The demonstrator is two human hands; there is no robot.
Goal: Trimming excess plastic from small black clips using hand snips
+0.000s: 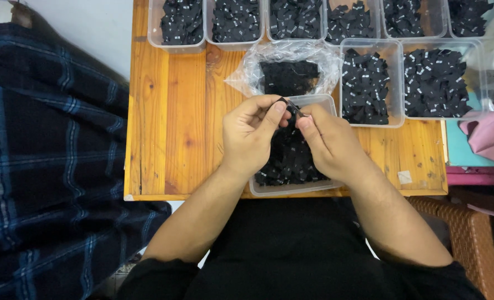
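1. Plaid cloth (pixel 47 161): dark blue checked fabric, soft and folded, lying well to the left of the left hand, off the table edge.
2. Wooden table (pixel 174 122): orange-varnished planks with visible knots and grain, under both hands.
3. Left hand (pixel 249 133): fingers curled, thumb and forefinger pressed together on the near end of a small black label (pixel 289 106); it hovers over the left half of the near tub.
4. Small black label: a thin, flat woven strip, pinched between the fingertips of the two hands, at their meeting point and just above both.
5. Near tub (pixel 291 189): one clear rectangular plastic container, heaped with black labels bearing small white marks; directly below both hands.
6. Plastic bag (pixel 288 69): one crinkled transparent bag holding a dark wad of labels, just beyond the fingertips.
7. Right hand (pixel 330 141): thumb and forefinger closed on the same label from the other side; knuckles over the tub's right half.
8. Two clear tubs (pixel 402 83): square, full of black labels, just right of and beyond the right hand.
9. Far row (pixel 313 19): six clear tubs of labels, along the table's far edge, well beyond both hands.
10. Pink cloth (pixel 491 133): soft bundle, well to the right of the right hand.
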